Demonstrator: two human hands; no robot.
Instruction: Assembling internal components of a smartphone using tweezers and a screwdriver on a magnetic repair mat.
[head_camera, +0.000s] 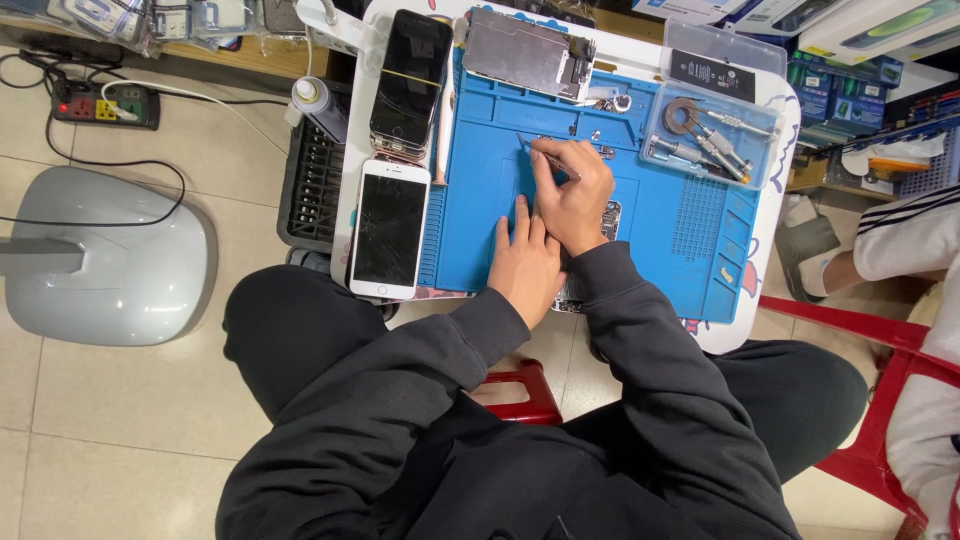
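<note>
Thin metal tweezers (545, 158), pinched in the right hand (575, 195) just above frame centre, slant up-left with the tips over the blue silicone work mat (690, 215). Opened silver phone body (608, 222), largely hidden under both hands, lies flat at centre; the left hand (525, 265) presses beside it.

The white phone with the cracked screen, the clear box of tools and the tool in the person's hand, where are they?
White phone (390, 229): head view, middle of its cracked screen.
Clear tool box (757, 150): head view, its right rim.
Thin tool (532, 150): head view, bare shaft above the right hand (578, 190).
</note>
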